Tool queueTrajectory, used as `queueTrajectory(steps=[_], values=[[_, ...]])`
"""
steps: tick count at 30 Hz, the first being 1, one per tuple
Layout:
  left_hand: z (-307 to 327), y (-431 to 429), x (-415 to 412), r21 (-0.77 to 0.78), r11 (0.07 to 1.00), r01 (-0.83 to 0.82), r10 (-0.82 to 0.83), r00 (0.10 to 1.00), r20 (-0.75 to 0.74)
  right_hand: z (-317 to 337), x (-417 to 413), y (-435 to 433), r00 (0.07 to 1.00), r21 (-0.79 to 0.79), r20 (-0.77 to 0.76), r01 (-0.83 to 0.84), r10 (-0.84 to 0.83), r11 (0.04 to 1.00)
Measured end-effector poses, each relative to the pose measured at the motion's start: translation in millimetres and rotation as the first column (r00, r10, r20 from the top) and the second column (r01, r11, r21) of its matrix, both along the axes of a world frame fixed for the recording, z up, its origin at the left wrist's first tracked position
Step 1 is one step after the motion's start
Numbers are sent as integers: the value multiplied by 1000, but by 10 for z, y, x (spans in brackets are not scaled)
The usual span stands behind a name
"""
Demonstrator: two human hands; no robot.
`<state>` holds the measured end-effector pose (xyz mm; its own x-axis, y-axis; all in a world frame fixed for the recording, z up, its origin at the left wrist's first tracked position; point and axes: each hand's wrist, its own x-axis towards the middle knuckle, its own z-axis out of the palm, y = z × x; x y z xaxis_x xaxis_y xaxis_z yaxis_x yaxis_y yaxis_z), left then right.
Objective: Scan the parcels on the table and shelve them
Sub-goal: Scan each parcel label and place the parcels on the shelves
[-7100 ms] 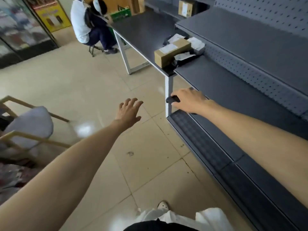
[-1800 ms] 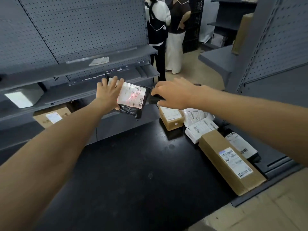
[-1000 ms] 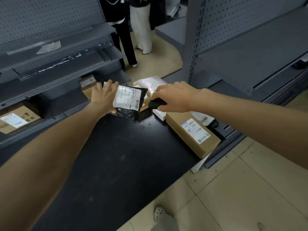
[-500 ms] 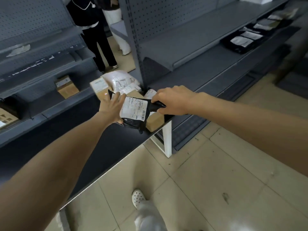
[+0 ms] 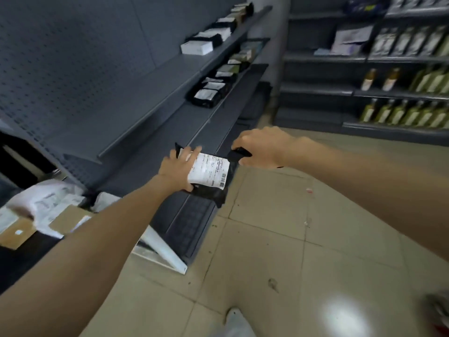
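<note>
Grey shelving (image 5: 170, 98) now fills the view where the table (image 5: 24, 259) lay beneath the hands half a second ago; left hand (image 5: 178, 170) grips the black labelled parcel (image 5: 209, 173), held in the air before the lower shelf; right hand (image 5: 262, 148) clasps the scanner (image 5: 239, 153) just beside it; other parcels (image 5: 207, 94) lie shelved beyond.

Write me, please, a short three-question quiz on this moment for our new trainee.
1. The black parcel is held by: A the left hand; B a clamp; C nobody.
2. True or false: the right hand grips a black scanner.
3. Fill the gap: the green bottles stand on shelves to the person's ___.
Key: 1 A. 2 true. 3 right.
</note>
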<state>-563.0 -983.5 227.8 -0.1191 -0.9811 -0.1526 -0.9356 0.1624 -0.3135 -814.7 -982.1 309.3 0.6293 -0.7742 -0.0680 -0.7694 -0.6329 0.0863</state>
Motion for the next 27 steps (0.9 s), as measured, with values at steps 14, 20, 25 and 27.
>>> queueTrajectory(steps=[14, 20, 25, 27], values=[[801, -2685, -580, -192, 972, 139, -127, 989, 75, 706, -754, -2007, 987, -172, 51, 156, -150, 973], [1211, -3897, -164, -263, 965, 15, -23, 999, -28, 1119, -432, -3356, 993, -274, 91, 95, -72, 957], [1251, -4661, 211, -252, 962, -104, 75, 990, -122, 927, -107, -4317, 991, -196, 132, 25, 1, 980], [1185, -4950, 344, -249, 960, -126, 102, 989, -105, 792, 5, -4712, 990, -155, 136, 3, 19, 988]])
